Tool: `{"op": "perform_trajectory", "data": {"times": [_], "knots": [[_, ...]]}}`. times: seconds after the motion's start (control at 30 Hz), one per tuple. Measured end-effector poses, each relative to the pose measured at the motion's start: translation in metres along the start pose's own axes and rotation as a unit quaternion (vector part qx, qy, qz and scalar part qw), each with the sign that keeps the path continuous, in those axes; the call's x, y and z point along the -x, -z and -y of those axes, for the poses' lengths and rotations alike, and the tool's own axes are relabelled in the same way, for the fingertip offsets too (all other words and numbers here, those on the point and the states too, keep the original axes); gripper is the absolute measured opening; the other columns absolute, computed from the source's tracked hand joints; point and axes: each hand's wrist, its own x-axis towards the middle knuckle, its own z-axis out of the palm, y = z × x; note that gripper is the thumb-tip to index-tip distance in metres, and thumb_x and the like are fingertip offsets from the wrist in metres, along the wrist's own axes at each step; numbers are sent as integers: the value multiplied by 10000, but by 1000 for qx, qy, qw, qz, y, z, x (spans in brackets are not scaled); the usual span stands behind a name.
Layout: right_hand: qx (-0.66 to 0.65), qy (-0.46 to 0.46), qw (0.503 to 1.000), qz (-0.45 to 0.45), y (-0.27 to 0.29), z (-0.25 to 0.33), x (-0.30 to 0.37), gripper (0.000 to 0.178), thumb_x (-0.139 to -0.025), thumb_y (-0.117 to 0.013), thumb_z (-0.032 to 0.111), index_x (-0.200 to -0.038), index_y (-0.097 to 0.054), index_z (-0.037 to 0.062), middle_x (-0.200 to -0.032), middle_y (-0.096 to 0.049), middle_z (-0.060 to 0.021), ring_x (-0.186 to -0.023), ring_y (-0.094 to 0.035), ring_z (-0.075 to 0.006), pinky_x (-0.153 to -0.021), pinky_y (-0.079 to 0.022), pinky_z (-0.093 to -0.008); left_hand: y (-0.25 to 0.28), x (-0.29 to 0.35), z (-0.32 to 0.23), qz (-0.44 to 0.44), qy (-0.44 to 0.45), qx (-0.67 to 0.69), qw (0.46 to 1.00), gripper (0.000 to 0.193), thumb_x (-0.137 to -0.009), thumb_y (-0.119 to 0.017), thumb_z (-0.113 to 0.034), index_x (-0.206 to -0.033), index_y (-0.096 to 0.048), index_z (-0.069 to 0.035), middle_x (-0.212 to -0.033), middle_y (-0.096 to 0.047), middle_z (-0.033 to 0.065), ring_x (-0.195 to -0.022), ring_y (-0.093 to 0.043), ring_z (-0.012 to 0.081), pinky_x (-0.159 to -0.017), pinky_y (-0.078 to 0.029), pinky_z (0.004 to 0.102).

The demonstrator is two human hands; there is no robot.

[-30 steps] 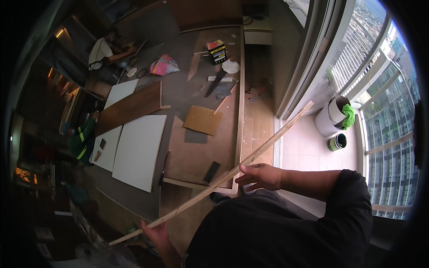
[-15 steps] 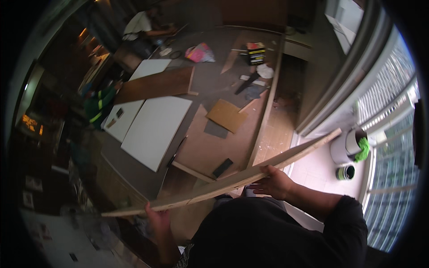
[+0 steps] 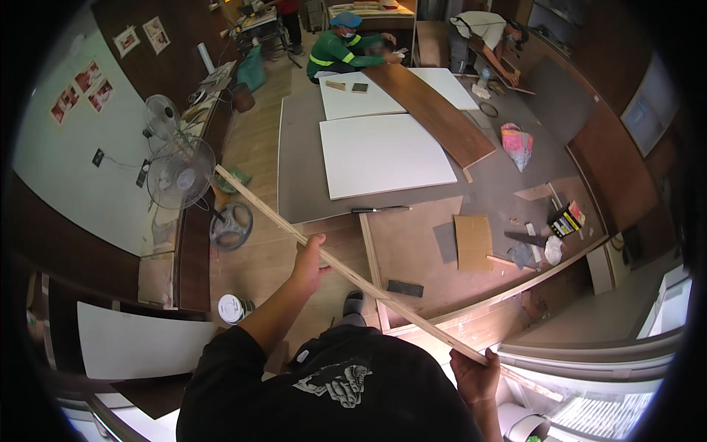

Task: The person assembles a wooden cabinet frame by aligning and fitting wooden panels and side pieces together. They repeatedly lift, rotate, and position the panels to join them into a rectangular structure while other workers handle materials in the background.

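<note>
A long, narrow wooden plank (image 3: 355, 277) is held in front of my body, running slantwise from the far left to the near right. My left hand (image 3: 308, 267) grips it on the left part, thumb on top, with the fingers partly hidden. On the right part, close to the window side, my right hand (image 3: 477, 374) is closed around it. Beyond the plank lies a low platform with a brown-faced bay, where a dark flat block (image 3: 405, 288) and a piece of brown cardboard (image 3: 473, 243) rest.
White panels (image 3: 383, 156) and a dark brown board (image 3: 431, 114) lie on the platform. A person in green (image 3: 340, 55) and another in a white shirt (image 3: 482, 37) work at the far side. A standing fan (image 3: 180, 173) is near the plank's left end; a paint bucket (image 3: 234, 309) stands left.
My view has swung round to the left, bringing the fan and left wall into sight. The plank has turned with me and its narrow edge now faces up; both hands still hold it.
</note>
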Motion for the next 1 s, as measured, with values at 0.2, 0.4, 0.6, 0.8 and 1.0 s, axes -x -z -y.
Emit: {"op": "perform_trajectory", "data": {"times": [0.2, 0.4, 0.6, 0.8, 1.0], "knots": [[59, -24, 998, -13, 10, 1, 3, 655, -958, -541, 565, -1285, -623, 3, -1130, -726, -191, -1034, -712, -358, -931, -569, -474, -11, 19, -4, -52, -14, -2, 999, 690, -918, -669, -450, -1440, -388, -96, -1410, -483, 146, -1282, -531, 329, -997, -493, 584], [81, -29, 996, -13, 7, 8, 5, 732, -928, -588, 628, -1253, -632, -27, -1123, -717, -207, -1015, -689, -351, -935, -559, -468, -25, 31, -19, -51, -16, -21, 998, 833, -876, -698, -498, -1493, -310, -95, -1520, -364, 181, -1346, -444, 358, -990, -501, 578], [114, -24, 993, -28, 10, 13, -1, 763, -906, -611, 647, -1234, -627, -41, -1132, -703, -218, -1015, -679, -347, -935, -552, -457, -27, 24, -19, -55, -10, -26, 998, 883, -872, -710, -483, -1517, -245, -100, -1491, -408, 202, -1311, -486, 375, -992, -495, 569], [104, -17, 994, -31, 13, 9, 0, 757, -900, -622, 634, -1237, -621, -44, -1156, -694, -221, -1007, -679, -341, -938, -552, -452, -26, 23, -18, -66, -6, -23, 998, 879, -871, -712, -483, -1515, -254, -99, -1483, -415, 202, -1324, -481, 387, -987, -500, 576], [59, -27, 998, -20, 9, 4, 3, 707, -913, -617, 562, -1234, -623, -67, -1106, -706, -224, -998, -685, -339, -926, -568, -439, -16, 27, -14, -72, -17, -25, 997, 891, -868, -722, -507, -1511, -275, -84, -1490, -395, 201, -1338, -475, 394, -982, -523, 573]]}}
